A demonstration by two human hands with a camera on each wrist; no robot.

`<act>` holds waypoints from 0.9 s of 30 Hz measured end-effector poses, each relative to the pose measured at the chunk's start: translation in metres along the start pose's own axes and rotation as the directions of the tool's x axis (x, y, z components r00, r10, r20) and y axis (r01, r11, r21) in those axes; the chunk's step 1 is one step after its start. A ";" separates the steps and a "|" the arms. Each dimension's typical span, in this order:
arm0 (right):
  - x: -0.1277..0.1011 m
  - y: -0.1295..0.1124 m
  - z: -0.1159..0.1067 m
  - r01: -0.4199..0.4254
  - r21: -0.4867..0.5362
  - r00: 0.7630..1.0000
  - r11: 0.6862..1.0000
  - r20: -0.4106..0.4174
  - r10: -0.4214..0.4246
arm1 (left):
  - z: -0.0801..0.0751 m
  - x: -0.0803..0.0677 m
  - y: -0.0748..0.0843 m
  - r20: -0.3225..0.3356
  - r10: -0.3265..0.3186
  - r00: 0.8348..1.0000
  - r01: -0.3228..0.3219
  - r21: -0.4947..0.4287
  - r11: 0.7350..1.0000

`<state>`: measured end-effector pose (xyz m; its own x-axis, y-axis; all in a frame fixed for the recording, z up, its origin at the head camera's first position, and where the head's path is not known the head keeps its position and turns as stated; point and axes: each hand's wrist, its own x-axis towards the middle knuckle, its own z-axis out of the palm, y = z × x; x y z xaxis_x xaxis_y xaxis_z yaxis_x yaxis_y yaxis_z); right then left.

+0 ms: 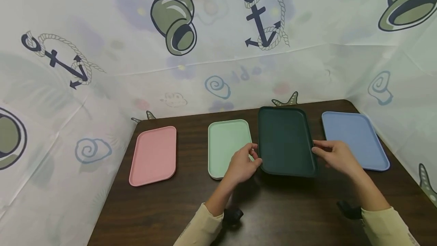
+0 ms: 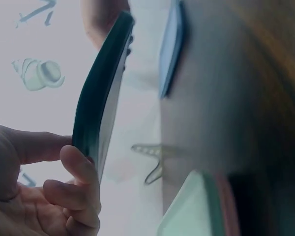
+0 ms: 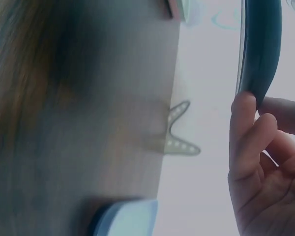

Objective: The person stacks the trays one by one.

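Presently, dark tray [image 1: 286,141]: hovering between mint tray [image 1: 227,145] and blue tray [image 1: 355,137]
Left hand [image 1: 241,163]: pinching left edge
Right hand [image 1: 337,156]: pinching right edge
Brown table [image 1: 293,215]: spreading at near side
Printed cloth [image 1: 218,58]: rising far

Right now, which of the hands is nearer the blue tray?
Right hand. In the head view it overlaps the left edge of the blue tray; the left hand is farther off, across the dark tray.
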<state>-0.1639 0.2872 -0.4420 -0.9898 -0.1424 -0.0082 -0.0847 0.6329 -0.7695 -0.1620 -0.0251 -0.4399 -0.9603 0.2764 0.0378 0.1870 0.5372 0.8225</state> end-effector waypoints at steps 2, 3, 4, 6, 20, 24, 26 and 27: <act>0.004 -0.006 0.005 0.003 0.015 1.000 1.000 0.006 -0.003 | -0.009 -0.002 -0.002 0.000 -0.002 1.000 0.002 -0.009 1.000; 0.006 -0.009 0.007 0.008 0.022 1.000 1.000 0.008 -0.008 | -0.014 -0.003 -0.003 0.002 -0.005 1.000 0.005 -0.011 1.000; 0.008 -0.012 0.010 0.012 0.031 1.000 0.999 0.010 -0.012 | -0.018 -0.004 -0.005 0.004 -0.008 1.000 0.008 -0.014 1.000; 0.013 -0.018 0.015 0.019 0.052 1.000 0.998 0.015 -0.020 | -0.028 -0.005 -0.008 0.010 -0.011 1.000 0.012 -0.018 1.000; 0.054 -0.045 0.058 0.084 0.189 0.991 0.978 0.086 -0.102 | -0.076 -0.018 -0.044 -0.006 -0.071 0.997 0.070 -0.072 0.995; 0.063 -0.051 0.073 0.090 0.198 0.988 0.976 0.105 -0.112 | -0.083 -0.023 -0.056 -0.039 -0.106 0.994 0.103 -0.076 0.992; 0.067 -0.053 0.081 0.086 0.203 0.987 0.975 0.115 -0.111 | -0.086 -0.025 -0.063 -0.055 -0.123 0.991 0.119 -0.070 0.990; 0.068 -0.054 0.085 0.082 0.206 0.987 0.975 0.121 -0.108 | -0.087 -0.026 -0.066 -0.063 -0.130 0.990 0.126 -0.066 0.990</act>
<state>-0.2172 0.1788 -0.4553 -0.9536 -0.3010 -0.0021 -0.1397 0.4486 -0.8827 -0.1675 -0.1373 -0.4460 -0.9876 0.1534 -0.0333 0.0509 0.5137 0.8565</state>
